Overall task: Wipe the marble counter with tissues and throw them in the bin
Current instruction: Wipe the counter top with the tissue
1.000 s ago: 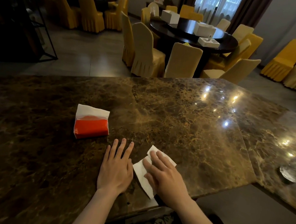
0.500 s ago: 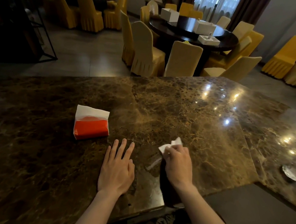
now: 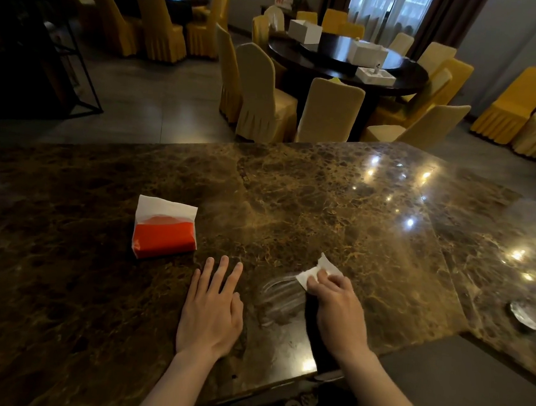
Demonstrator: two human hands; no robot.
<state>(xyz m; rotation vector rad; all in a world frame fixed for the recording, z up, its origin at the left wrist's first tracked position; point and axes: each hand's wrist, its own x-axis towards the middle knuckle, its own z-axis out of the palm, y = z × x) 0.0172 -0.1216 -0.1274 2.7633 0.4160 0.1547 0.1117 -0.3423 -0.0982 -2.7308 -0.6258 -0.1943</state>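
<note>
The dark brown marble counter [image 3: 292, 198] fills the lower half of the view. My right hand [image 3: 337, 310] presses a crumpled white tissue [image 3: 314, 273] against the counter near the front edge; the tissue sticks out past my fingertips. A wet smear [image 3: 281, 297] lies on the stone just left of that hand. My left hand [image 3: 211, 309] rests flat on the counter, fingers apart, holding nothing. A red tissue pack [image 3: 164, 228] with a white tissue sticking out of its top sits to the left, beyond my left hand. No bin is in view.
A glass dish [image 3: 528, 316] sits on the counter at the far right edge. Beyond the counter stand a round dark dining table [image 3: 347, 60] with white boxes and several yellow-covered chairs [image 3: 264, 92]. A dark metal shelf frame [image 3: 49, 64] stands at the left.
My right hand has bunched the flat tissue and pushed it forward and to the right across the counter, leaving a wet streak. My left hand stays put.
</note>
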